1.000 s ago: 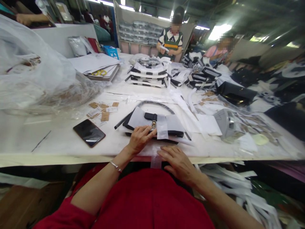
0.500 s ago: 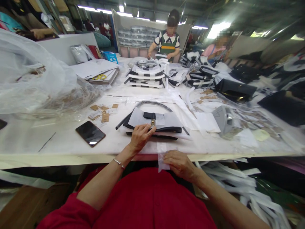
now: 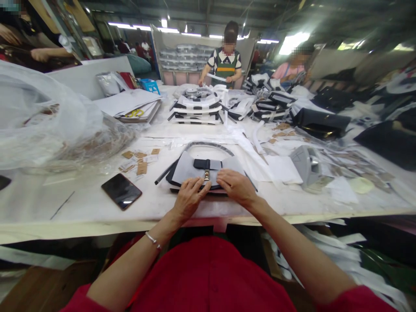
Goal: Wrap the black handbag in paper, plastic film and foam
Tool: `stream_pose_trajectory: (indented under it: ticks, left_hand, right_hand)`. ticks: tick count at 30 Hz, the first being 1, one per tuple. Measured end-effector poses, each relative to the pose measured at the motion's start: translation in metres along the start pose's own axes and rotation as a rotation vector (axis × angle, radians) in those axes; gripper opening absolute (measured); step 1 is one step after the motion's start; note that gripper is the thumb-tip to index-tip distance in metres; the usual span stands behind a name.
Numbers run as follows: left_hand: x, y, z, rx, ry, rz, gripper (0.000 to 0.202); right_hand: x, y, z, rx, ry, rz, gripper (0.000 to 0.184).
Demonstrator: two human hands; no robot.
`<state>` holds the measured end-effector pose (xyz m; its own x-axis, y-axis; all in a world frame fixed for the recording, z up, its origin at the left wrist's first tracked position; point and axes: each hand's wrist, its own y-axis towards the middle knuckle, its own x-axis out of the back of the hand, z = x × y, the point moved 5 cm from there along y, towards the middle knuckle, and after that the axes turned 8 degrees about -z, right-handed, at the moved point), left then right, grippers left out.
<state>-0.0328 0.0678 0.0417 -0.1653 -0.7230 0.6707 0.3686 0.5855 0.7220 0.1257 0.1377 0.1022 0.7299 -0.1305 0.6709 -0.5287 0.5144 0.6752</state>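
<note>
A black handbag (image 3: 188,169) lies on the table in front of me, with white protective sheet over its flap and a wrapped handle arching behind it. At its middle are a black strap tab (image 3: 202,164) and a gold clasp (image 3: 207,175). My left hand (image 3: 190,197) grips the bag's front edge just below and left of the clasp, fingers closed. Right of the clasp, my right hand (image 3: 237,186) has its fingers bent together on the flap; whether something thin is under them is hidden. A translucent strip (image 3: 221,224) hangs at the table edge below.
A phone (image 3: 121,191) and brown tags (image 3: 141,167) lie to the left, near a large plastic bag (image 3: 65,121). Stacked wrapped handbags (image 3: 196,110) stand at the back. A grey tape dispenser (image 3: 303,167) is at right. Two co-workers are across the table.
My right hand has moved up from the strip at the table edge onto the bag's flap, right of the clasp. My left hand stays at the bag's front edge.
</note>
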Motion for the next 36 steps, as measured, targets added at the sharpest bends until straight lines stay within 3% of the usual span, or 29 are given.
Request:
stream_pose_trajectory:
  ticks: [3, 6, 8, 11, 14, 18, 23, 25, 27, 30, 33, 36]
  left_hand:
    - [0.007, 0.002, -0.004, 0.000, -0.013, 0.043, 0.041]
    - [0.017, 0.016, -0.010, 0.018, -0.030, 0.143, 0.039]
    - [0.018, 0.033, -0.014, 0.006, -0.063, 0.272, 0.029]
    - [0.002, 0.062, -0.014, 0.038, -0.165, 0.508, 0.020]
    - [-0.020, 0.082, -0.005, 0.121, -0.234, 0.615, 0.019]
    - [-0.038, 0.079, 0.007, 0.196, -0.244, 0.589, 0.023]
    - [-0.038, 0.063, 0.010, 0.264, -0.254, 0.539, 0.024]
    - [-0.037, 0.062, 0.009, 0.274, -0.265, 0.524, 0.022]
    - [-0.037, 0.063, 0.008, 0.278, -0.278, 0.511, 0.021]
    - [-0.037, 0.064, 0.008, 0.282, -0.294, 0.498, 0.021]
    - [-0.036, 0.064, 0.009, 0.289, -0.309, 0.492, 0.020]
    - [-0.034, 0.063, 0.010, 0.305, -0.323, 0.484, 0.017]
  right_hand:
    - [-0.024, -0.025, -0.013, 0.020, -0.080, -0.008, 0.022]
    - [-0.027, -0.036, -0.016, 0.016, -0.093, -0.019, 0.022]
    - [-0.025, -0.035, -0.014, 0.024, -0.084, -0.005, 0.021]
    - [-0.023, -0.031, -0.014, 0.023, -0.086, 0.026, 0.021]
    - [-0.025, -0.032, -0.014, 0.022, -0.095, 0.049, 0.020]
    - [-0.024, -0.031, -0.014, -0.055, -0.061, 0.039, 0.018]
    - [-0.011, -0.010, -0.025, -0.294, 0.102, 0.246, 0.014]
    - [-0.003, 0.004, -0.032, -0.325, 0.060, 0.267, 0.013]
    - [-0.001, 0.019, -0.036, -0.248, -0.072, 0.281, 0.027]
    - [-0.015, 0.036, -0.034, -0.056, -0.258, 0.388, 0.048]
    - [-0.033, 0.045, -0.031, 0.030, -0.366, 0.521, 0.040]
    - [-0.041, 0.048, -0.031, -0.001, -0.434, 0.603, 0.022]
